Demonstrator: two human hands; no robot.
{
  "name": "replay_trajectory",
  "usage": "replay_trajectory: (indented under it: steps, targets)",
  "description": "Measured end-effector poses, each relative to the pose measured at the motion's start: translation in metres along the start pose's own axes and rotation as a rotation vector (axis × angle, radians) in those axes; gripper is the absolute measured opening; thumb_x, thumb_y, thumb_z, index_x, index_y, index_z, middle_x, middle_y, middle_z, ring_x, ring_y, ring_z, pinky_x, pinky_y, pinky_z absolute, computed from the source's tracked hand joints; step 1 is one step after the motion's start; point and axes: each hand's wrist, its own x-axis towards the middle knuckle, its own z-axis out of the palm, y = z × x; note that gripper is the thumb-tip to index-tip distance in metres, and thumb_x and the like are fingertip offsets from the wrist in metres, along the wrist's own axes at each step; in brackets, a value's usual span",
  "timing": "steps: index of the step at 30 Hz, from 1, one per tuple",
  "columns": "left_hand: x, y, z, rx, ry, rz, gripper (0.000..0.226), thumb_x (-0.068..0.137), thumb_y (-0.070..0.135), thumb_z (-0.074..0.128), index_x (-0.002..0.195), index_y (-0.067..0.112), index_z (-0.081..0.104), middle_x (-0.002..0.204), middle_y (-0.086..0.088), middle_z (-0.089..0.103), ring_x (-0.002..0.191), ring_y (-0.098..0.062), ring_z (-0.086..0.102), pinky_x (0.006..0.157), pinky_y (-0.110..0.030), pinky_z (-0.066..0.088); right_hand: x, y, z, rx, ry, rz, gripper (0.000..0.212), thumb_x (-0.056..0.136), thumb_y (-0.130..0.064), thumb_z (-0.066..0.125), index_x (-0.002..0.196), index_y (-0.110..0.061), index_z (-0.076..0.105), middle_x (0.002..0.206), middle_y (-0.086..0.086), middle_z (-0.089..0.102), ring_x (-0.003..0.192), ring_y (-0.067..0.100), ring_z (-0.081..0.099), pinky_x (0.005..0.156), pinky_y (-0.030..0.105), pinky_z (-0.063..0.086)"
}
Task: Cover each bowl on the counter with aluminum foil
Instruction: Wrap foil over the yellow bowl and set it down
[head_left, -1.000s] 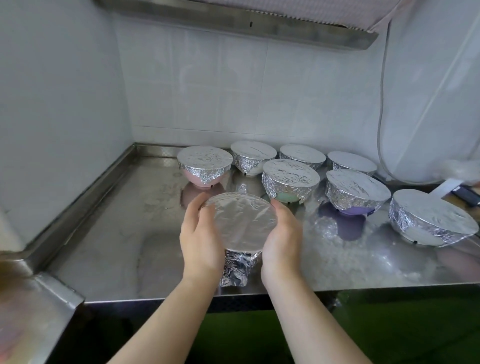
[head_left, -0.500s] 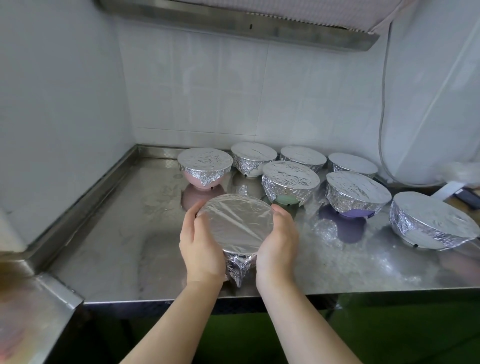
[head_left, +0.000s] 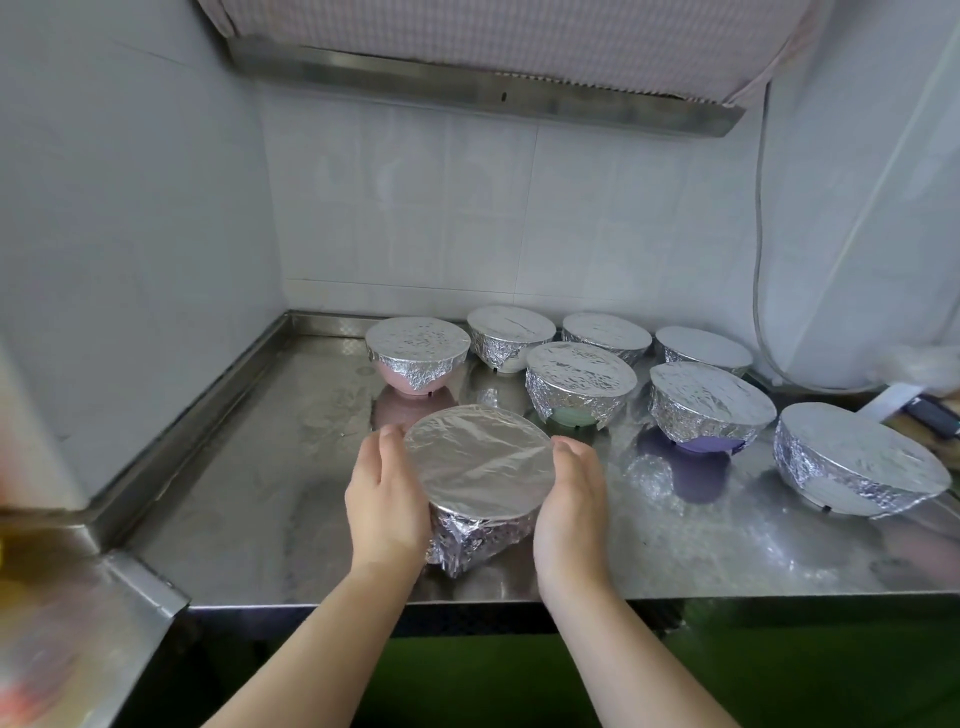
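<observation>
Both hands hold one foil-covered bowl (head_left: 478, 465) near the front edge of the steel counter (head_left: 249, 467). Left hand (head_left: 387, 499) cups its 9 o'clock side, right hand (head_left: 571, 501) its 3 o'clock side, fingers curled round the foil. Top foil is flat & smooth, sides crinkly. Can't tell if the bowl sits on the counter or is lifted a bit. Seven more covered bowls sit behind, from 11 to 3 o'clock: pink bowl (head_left: 415, 358) at 11, green bowl (head_left: 579, 382) at 1, purple bowl (head_left: 709, 410) at 2, a big one (head_left: 857, 460) at 3. White cord (head_left: 758, 260) hangs down the wall at 2.
</observation>
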Motion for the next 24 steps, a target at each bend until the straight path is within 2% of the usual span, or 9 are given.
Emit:
replay_trajectory:
  steps: [4,8,12,14,16,18,20,22,24]
  targets:
    - [-0.006,-0.008,-0.008,0.091,0.039,0.116,0.033,0.106,0.036,0.044,0.135,0.025,0.057,0.133,0.011,0.056,0.126,-0.011,0.051,0.104,-0.031,0.036,0.01,-0.005,-0.014,-0.152,0.041,-0.114,0.013,0.107,-0.018,0.049,0.103,-0.016,0.062,0.099,0.0,0.065,0.08,-0.006,0.058,0.062,0.009,0.039]
    - [-0.033,-0.006,0.0,0.112,-0.016,0.129,0.056,0.105,0.036,0.053,0.156,0.019,0.036,0.151,0.009,0.037,0.142,-0.008,0.035,0.114,-0.027,0.026,0.045,-0.015,-0.002,-0.169,-0.134,-0.039,0.027,0.103,-0.032,0.056,0.12,-0.019,0.072,0.12,-0.007,0.07,0.115,0.011,0.062,0.093,0.024,0.05]
    - [-0.038,-0.008,0.013,0.097,-0.022,0.092,0.062,0.107,0.043,0.049,0.16,0.02,0.029,0.162,0.006,0.035,0.148,-0.009,0.031,0.112,-0.024,0.025,0.056,-0.013,0.002,-0.156,-0.356,0.054,0.032,0.107,-0.037,0.054,0.13,-0.025,0.073,0.125,-0.016,0.07,0.119,-0.002,0.062,0.074,0.004,0.05]
    - [-0.033,-0.009,0.016,0.079,-0.016,0.05,0.057,0.107,0.046,0.046,0.159,0.026,0.032,0.158,0.008,0.043,0.145,-0.014,0.039,0.113,-0.03,0.032,0.052,-0.007,0.002,-0.192,-0.311,0.016,0.042,0.097,-0.052,0.055,0.127,-0.031,0.075,0.13,-0.016,0.071,0.127,0.002,0.062,0.106,0.022,0.05]
    - [-0.03,-0.007,0.018,0.021,-0.018,0.012,0.049,0.108,0.047,0.044,0.155,0.032,0.04,0.147,0.014,0.051,0.136,-0.011,0.046,0.108,-0.03,0.034,0.046,-0.004,-0.001,-0.219,-0.276,-0.004,0.04,0.093,-0.059,0.053,0.121,-0.04,0.075,0.13,-0.023,0.069,0.128,-0.001,0.059,0.117,0.037,0.043]
    - [-0.026,-0.005,0.018,-0.051,-0.043,-0.012,0.037,0.109,0.045,0.042,0.144,0.035,0.05,0.133,0.024,0.057,0.125,-0.003,0.051,0.103,-0.026,0.034,0.04,-0.005,-0.004,-0.221,-0.261,-0.017,0.019,0.102,-0.05,0.052,0.104,-0.044,0.07,0.117,-0.026,0.068,0.118,-0.003,0.06,0.113,0.04,0.046]
    - [-0.018,-0.003,0.016,-0.07,-0.057,-0.017,0.024,0.11,0.041,0.041,0.127,0.04,0.06,0.119,0.028,0.064,0.112,0.008,0.057,0.097,-0.024,0.039,0.033,-0.008,-0.007,-0.236,-0.262,-0.019,0.02,0.103,-0.048,0.05,0.097,-0.037,0.066,0.114,-0.013,0.068,0.112,0.009,0.064,0.106,0.043,0.051]
    - [-0.011,0.0,0.011,-0.06,-0.043,-0.014,0.027,0.11,0.038,0.041,0.116,0.038,0.067,0.108,0.029,0.07,0.104,0.014,0.06,0.091,-0.023,0.043,0.031,-0.014,-0.012,-0.291,-0.265,-0.058,0.026,0.106,-0.042,0.051,0.104,-0.022,0.068,0.116,0.007,0.067,0.107,0.023,0.063,0.096,0.038,0.051]
    - [-0.008,0.0,0.008,-0.044,-0.015,-0.017,0.032,0.109,0.036,0.042,0.126,0.033,0.069,0.113,0.026,0.07,0.112,0.008,0.06,0.093,-0.025,0.042,0.036,-0.02,-0.017,-0.317,-0.247,-0.084,0.039,0.107,-0.036,0.052,0.109,0.001,0.066,0.114,0.023,0.063,0.108,0.034,0.06,0.099,0.043,0.048]
